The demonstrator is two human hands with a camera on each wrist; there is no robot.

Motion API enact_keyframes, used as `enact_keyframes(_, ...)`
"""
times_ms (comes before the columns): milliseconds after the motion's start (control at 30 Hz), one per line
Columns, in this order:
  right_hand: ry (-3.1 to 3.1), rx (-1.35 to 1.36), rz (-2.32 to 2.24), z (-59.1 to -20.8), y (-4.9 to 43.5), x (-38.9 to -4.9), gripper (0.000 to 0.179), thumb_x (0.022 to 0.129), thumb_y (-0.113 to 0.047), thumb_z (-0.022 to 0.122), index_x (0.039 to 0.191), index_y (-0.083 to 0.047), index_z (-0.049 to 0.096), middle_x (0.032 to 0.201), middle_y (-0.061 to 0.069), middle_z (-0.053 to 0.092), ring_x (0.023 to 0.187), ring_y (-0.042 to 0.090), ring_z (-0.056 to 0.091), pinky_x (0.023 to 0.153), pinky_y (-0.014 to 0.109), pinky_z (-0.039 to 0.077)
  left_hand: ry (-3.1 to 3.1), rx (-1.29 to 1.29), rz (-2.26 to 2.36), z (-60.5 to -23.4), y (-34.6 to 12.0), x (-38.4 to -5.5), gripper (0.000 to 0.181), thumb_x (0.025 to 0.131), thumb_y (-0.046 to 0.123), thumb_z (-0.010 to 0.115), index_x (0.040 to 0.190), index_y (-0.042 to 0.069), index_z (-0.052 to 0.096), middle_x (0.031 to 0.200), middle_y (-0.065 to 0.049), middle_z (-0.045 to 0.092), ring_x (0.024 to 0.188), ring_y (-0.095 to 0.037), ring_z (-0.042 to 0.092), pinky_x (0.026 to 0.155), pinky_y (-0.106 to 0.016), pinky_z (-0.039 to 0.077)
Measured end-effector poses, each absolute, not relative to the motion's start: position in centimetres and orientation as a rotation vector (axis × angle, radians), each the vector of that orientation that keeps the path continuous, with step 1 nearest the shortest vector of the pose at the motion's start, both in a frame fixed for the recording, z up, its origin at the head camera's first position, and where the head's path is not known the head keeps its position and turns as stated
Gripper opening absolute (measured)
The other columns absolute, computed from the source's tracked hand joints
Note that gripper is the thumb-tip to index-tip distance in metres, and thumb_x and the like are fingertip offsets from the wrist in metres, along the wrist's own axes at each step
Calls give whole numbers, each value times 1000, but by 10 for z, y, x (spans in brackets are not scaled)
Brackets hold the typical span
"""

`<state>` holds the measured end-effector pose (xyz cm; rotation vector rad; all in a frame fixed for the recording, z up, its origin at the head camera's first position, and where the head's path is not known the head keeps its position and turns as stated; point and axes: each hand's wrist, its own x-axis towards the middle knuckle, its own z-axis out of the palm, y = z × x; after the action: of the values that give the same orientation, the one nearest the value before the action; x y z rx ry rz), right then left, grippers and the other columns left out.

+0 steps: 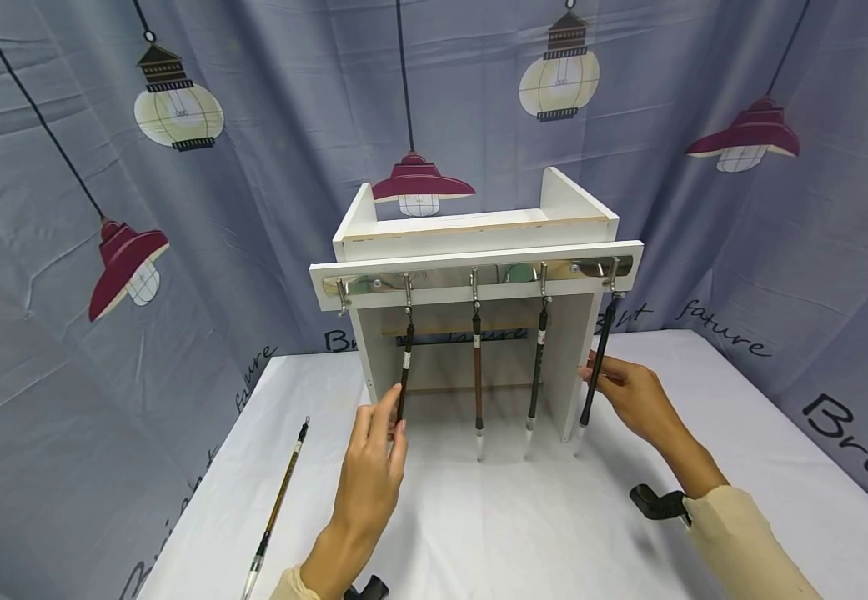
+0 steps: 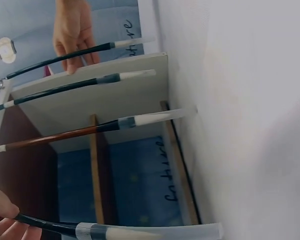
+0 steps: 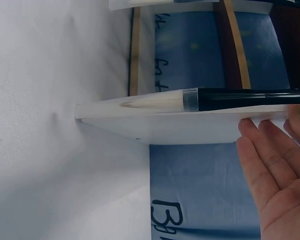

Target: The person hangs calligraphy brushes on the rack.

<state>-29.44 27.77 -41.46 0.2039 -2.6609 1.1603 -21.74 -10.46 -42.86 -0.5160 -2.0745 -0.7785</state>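
My left hand [image 1: 364,479] pinches the lower handle of a dark calligraphy brush [image 1: 407,358], which hangs by its loop from a hook on the white rack [image 1: 479,250]. In the left wrist view, that brush's pale bristles sit inside a clear sleeve [image 2: 190,232]. My right hand [image 1: 632,396], fingers extended, is at the rack's right side panel [image 3: 190,127], behind the rightmost black brush [image 1: 600,358]. A brown-handled brush [image 1: 478,367] and another black brush [image 1: 538,362] hang between the hands. The leftmost hook [image 1: 342,296] carries no brush.
A brush with a mottled golden handle [image 1: 283,492] lies on the white tablecloth [image 1: 494,533], left of my left hand. Black wrist-worn devices [image 1: 659,502] show near both wrists. Behind the table hangs a grey-blue curtain [image 1: 268,167] printed with lamps.
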Motion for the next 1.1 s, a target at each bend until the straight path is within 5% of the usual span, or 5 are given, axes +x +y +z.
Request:
enact_keyframes(367,-2664,210,1152,-415,278,-295,61,108,-43,59,147,4,58,139,27,65,125,49,65,101,67,54,-2169,-445,-906,-434,-95,-235,54,98,-4,70,149,3,52,110,-13,63,93,-22,66,70,-31,61)
enact_keyframes(1100,-2665,215,1145,-414,278,-294,61,108,-44,59,145,4,60,136,27,67,124,50,65,100,67,55,-2337,-380,-930,-434,-82,-258,52,100,8,74,146,1,53,109,-8,68,93,-24,68,66,-33,57)
